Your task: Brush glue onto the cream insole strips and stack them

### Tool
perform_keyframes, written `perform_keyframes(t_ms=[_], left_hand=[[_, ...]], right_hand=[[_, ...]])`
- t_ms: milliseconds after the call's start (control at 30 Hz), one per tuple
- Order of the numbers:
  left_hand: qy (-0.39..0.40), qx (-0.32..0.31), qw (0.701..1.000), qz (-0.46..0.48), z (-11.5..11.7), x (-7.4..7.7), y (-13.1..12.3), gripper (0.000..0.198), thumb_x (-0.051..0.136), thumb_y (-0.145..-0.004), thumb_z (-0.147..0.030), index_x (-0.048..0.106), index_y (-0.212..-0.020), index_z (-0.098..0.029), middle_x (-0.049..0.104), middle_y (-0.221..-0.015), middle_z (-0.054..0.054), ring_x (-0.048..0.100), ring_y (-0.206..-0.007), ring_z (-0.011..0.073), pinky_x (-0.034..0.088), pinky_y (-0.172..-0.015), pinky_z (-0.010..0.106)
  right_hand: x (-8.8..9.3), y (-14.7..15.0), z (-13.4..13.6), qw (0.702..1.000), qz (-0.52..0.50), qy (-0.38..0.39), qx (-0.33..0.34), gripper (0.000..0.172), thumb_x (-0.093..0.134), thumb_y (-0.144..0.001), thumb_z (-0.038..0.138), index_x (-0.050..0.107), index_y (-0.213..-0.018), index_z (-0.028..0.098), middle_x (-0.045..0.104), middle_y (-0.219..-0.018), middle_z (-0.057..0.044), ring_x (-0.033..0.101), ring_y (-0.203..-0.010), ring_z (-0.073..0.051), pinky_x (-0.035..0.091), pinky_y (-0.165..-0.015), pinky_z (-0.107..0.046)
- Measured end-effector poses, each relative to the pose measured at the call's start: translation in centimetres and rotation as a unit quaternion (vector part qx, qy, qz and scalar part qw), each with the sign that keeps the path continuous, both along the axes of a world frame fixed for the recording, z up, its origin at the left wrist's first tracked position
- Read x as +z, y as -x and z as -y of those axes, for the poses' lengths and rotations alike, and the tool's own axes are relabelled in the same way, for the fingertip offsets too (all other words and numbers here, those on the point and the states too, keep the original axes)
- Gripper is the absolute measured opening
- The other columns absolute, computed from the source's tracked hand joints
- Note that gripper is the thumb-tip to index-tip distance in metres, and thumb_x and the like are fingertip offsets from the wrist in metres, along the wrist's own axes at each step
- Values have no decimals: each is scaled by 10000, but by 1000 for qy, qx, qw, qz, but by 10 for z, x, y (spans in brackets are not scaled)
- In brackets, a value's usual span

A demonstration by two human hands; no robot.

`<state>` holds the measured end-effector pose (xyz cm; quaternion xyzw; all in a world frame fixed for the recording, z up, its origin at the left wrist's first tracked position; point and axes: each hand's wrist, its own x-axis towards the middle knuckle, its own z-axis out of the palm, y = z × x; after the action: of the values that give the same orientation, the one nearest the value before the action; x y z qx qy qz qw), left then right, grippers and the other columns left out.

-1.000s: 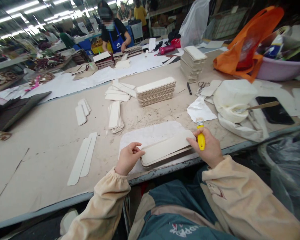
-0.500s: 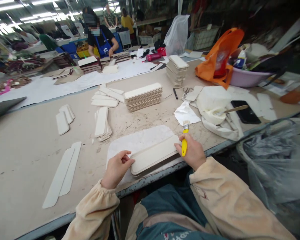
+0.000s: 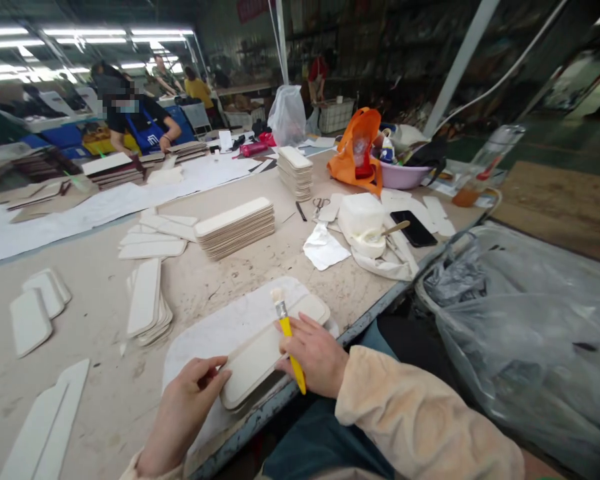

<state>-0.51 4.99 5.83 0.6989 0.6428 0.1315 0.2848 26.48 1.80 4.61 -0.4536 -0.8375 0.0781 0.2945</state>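
My right hand (image 3: 315, 353) holds a yellow-handled paintbrush (image 3: 286, 333), bristles pointing up and away. Its fingers also rest on the stack of long cream boards (image 3: 260, 363) with rounded ends, lying at the table's front edge. At the left end of that stack, my left hand (image 3: 187, 403) has its thumb and forefinger closed at the top board's edge. Underneath the boards lies a white sheet (image 3: 195, 350). To the right, a pale tub (image 3: 363, 217) stands beside a roundish container of white stuff (image 3: 370, 241), with a wooden stick (image 3: 396, 228) across it.
Other board stacks stand on the table: a tall one (image 3: 237, 227), a fanned one (image 3: 147, 300) and a far one (image 3: 295, 173). Scissors (image 3: 321, 203), a phone (image 3: 414, 228) and a crumpled white paper (image 3: 325, 247) lie rightward. A plastic-lined bin (image 3: 510, 320) adjoins the edge. A co-worker (image 3: 140, 120) works opposite.
The view has swung to the right. My right hand, with the paintbrush, has shifted inward from the boards' right end. My left hand stays at their left end.
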Motion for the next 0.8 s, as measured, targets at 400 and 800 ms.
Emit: perform_keyframes(t_ms=[400,800], left_hand=[[10,-12,1000,5,0,-5,2,412,531,-760,-548,684,-962,-222,610,-791,10,607,-749,200,478,-729,340],[-31,-35,999,-3,5,0,-4,375,505,-809,-495,679,-989,-216,591,-806,22,597,-724,193,489,-707,357]], right_hand=[[-13,-46,-8,972,-42,60,-225,167,608,-869,323,524,-942,198,652,-968,-95,607,-981,-251,469,-895,-426],[-14,-46,-12,947,-192,37,-256,166,606,-829,267,465,-913,240,665,-1026,-73,643,-934,-238,500,-814,-379]])
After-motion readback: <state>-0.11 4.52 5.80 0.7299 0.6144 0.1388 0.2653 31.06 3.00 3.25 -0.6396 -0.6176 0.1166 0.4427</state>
